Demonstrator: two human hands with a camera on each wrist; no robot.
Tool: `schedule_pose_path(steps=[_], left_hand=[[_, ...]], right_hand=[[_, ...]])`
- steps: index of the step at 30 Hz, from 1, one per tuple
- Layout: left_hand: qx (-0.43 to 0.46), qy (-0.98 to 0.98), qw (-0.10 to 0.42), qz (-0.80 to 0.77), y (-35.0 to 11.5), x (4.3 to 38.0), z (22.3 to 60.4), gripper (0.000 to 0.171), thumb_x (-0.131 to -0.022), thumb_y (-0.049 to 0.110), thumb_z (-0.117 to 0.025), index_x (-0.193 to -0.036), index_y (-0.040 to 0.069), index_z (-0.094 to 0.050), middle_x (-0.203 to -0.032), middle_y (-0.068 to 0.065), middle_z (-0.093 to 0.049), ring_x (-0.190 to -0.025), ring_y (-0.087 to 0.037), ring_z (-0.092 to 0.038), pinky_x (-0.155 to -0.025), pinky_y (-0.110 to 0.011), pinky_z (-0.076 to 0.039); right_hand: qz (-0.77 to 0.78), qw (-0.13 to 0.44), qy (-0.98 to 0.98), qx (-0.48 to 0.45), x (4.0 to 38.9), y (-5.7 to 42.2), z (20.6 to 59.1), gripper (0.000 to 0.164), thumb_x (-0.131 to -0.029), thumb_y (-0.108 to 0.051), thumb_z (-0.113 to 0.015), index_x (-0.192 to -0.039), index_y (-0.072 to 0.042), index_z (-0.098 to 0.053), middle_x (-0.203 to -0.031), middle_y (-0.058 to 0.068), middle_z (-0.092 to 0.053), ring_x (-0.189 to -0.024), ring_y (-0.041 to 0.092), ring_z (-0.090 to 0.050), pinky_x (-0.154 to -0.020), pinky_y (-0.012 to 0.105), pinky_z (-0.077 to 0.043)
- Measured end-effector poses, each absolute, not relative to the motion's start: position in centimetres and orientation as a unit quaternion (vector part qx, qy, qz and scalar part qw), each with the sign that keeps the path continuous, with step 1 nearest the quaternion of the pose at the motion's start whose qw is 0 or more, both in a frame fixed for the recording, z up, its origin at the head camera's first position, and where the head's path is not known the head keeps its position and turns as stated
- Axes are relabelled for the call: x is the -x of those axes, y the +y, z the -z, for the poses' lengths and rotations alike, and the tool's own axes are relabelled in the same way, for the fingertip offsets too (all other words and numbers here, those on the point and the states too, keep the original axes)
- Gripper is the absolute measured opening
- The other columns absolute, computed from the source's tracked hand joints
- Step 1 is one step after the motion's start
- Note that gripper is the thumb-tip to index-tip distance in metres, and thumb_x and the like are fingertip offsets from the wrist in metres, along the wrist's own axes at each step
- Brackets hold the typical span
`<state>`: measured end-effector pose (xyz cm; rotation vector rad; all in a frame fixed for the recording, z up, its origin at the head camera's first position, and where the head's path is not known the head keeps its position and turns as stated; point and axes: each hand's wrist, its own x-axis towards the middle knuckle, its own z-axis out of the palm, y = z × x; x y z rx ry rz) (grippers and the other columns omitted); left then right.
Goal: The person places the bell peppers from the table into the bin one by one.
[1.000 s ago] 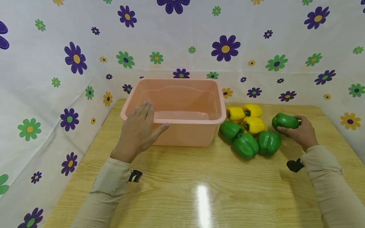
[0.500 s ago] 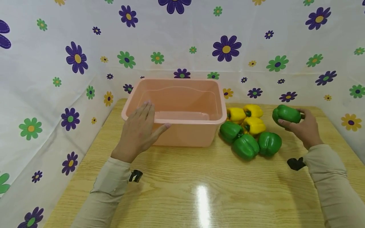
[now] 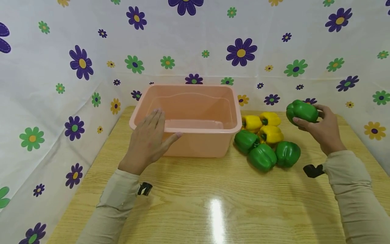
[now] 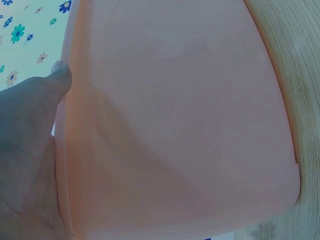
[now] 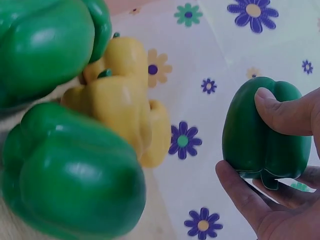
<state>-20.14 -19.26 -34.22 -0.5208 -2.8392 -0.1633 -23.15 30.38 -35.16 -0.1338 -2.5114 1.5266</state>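
Observation:
My right hand (image 3: 326,128) grips a green bell pepper (image 3: 302,111) above the table's right side, thumb on its near face; in the right wrist view the held pepper (image 5: 265,132) has its stem end toward the palm. Across the front rim of a pink plastic tub (image 3: 198,144) lies my left hand (image 3: 146,142), fingers straight over the opening and thumb along the rim. The left wrist view shows the thumb (image 4: 61,75) on that rim. Right of the tub sit three yellow peppers (image 3: 271,134) and three green peppers (image 3: 262,157), close together.
A white cloth (image 3: 198,44) printed with flowers hangs behind and at the sides of the wooden table (image 3: 182,196). The tub's inside floor (image 3: 193,124) shows bare. Black wrist devices sit at both cuffs.
The right hand has lifted the green pepper off the table and raised it, tilting it slightly. My left hand stays on the tub's rim.

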Motion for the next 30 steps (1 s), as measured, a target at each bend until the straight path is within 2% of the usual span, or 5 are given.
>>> schedule_pose_path(steps=[11,22,30], left_hand=[[0.181,-0.973,0.13,0.059,-19.2,20.1,34.1,0.094,-0.101,0.064,-0.046,-0.154,-0.011,-0.028,-0.16,-0.028,-0.028,-0.15,-0.039,-0.025,-0.124,-0.049,-0.021],[0.176,-0.975,0.123,0.057,-19.3,20.1,34.1,0.094,-0.101,0.064,-0.045,-0.155,-0.01,-0.026,-0.161,-0.027,-0.027,-0.151,-0.038,-0.024,-0.124,-0.049,-0.019],[0.174,-0.975,0.124,0.061,-19.2,20.1,34.1,0.094,-0.101,0.064,-0.046,-0.155,-0.01,-0.027,-0.161,-0.027,-0.027,-0.151,-0.038,-0.024,-0.124,-0.049,-0.019]], right_hand=[[-0.519,0.115,-0.847,0.03,23.2,28.7,33.8,0.086,-0.093,-0.023,-0.075,-0.157,0.001,-0.022,-0.148,0.027,-0.032,-0.104,0.017,-0.048,-0.07,0.013,-0.056],[-0.523,0.129,-0.842,0.007,23.0,27.3,33.1,0.082,-0.092,-0.024,-0.076,-0.154,0.001,-0.029,-0.145,0.022,-0.037,-0.102,0.017,-0.05,-0.071,0.013,-0.057],[-0.52,0.132,-0.844,0.005,23.2,26.0,32.1,0.083,-0.091,-0.025,-0.079,-0.155,-0.004,-0.031,-0.14,0.018,-0.042,-0.101,0.017,-0.052,-0.073,0.014,-0.057]])
